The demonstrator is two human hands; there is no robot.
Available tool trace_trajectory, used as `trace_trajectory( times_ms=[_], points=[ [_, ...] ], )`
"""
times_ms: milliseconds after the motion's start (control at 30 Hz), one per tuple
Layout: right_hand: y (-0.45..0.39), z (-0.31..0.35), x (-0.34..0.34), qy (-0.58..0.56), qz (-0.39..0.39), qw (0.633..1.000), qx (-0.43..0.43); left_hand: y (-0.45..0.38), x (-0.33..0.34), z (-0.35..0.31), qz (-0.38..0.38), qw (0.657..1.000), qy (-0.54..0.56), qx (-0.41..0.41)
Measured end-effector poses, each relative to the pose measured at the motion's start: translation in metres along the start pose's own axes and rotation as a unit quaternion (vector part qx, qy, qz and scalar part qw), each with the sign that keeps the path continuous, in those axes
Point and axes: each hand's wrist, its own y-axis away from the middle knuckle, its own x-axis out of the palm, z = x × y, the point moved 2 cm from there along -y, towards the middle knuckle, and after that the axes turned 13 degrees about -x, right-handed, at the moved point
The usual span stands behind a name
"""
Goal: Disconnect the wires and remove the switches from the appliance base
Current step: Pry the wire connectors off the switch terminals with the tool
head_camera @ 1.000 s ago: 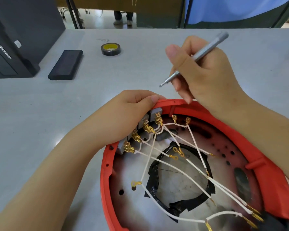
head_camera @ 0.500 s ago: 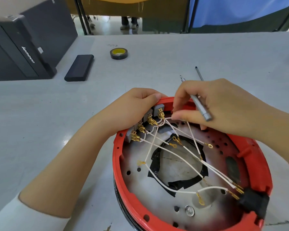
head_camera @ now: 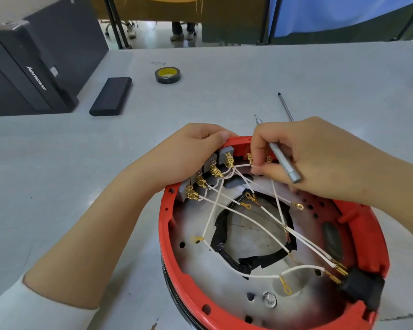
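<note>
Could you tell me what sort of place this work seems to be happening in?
Probably a repair or electronics workbench in a shared workroom: a grey table holds an opened red appliance base with loose wires, a roll of black tape, and a Lenovo computer tower.

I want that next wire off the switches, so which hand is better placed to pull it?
Probably the right hand: its fingertips already pinch a white wire beside the grey switches, with the screwdriver tucked in. The left hand grips the red base rim, steadying it.
</note>
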Motion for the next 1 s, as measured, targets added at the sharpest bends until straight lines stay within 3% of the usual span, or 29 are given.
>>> trace_trajectory(
  times_ms=[233, 367, 500, 600, 700, 1000],
  points=[
    [-0.001, 0.002, -0.02, -0.086, -0.143, 0.986, -0.015, 0.0, 0.0, 0.002, -0.008, 1.0, 0.02, -0.015],
    [-0.002, -0.017, -0.02, -0.199, -0.229, 0.953, 0.021, -0.004, -0.004, 0.003, -0.014, 0.987, 0.155, -0.043],
    [0.003, -0.028, -0.022, -0.216, -0.289, 0.931, 0.049, 0.0, -0.015, 0.0, 0.056, 0.977, 0.206, 0.003],
    [0.001, -0.029, -0.02, -0.231, -0.305, 0.922, 0.058, 0.012, -0.017, -0.006, 0.089, 0.984, 0.152, 0.021],
    [-0.002, -0.026, -0.012, -0.226, -0.305, 0.922, 0.076, 0.022, -0.012, -0.011, 0.064, 0.994, 0.08, 0.032],
    [0.005, -0.017, -0.007, -0.205, -0.278, 0.933, 0.104, 0.037, 0.002, -0.009, 0.004, 0.997, 0.041, 0.063]
  ],
)
